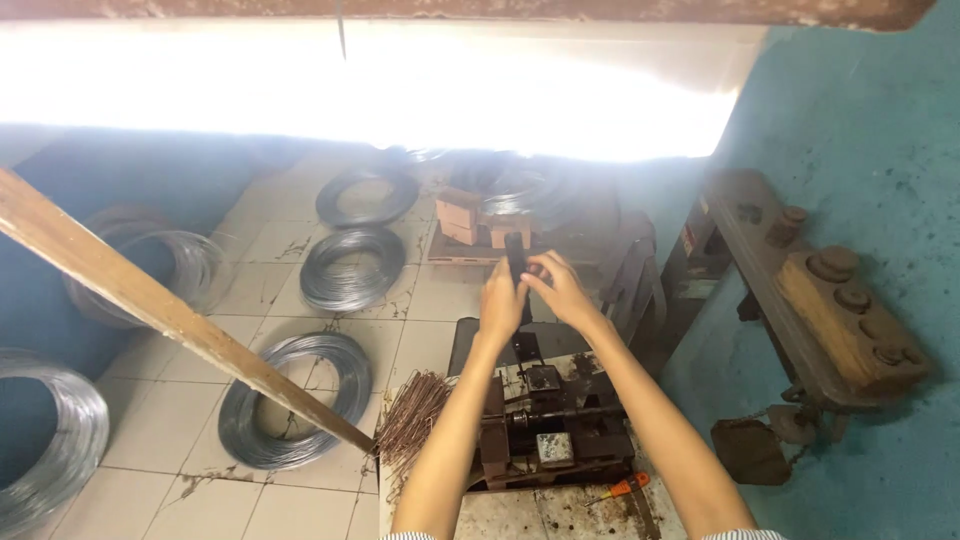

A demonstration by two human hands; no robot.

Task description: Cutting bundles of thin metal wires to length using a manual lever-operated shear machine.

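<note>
Both arms reach out over the machine — a rusty, dark metal contraption bolted to the surface. Just beyond the machine's far end, the left hand and right hand meet around a slim dark bar that stands upright between them. The left hand is wrapped about the bar's side; the right hand has its fingers curled and pinching near the top. Both are closed on it, as far as I can see, though the grip itself is small and partly hidden.

To my eye the step in hand is setting or adjusting that bar — it looks like a lever or post belonging to the machine. The next move would seem to call for a firm two-handed hold and a steady pull or twist, keeping the bar in line with the machine.

Left of the machine lies a bundle of cut rods, touching its edge. Near its front a small orange-handled screwdriver rests. Further left, on the tiled floor, sit several wire coils, and a wooden plank slants across above them.
</note>
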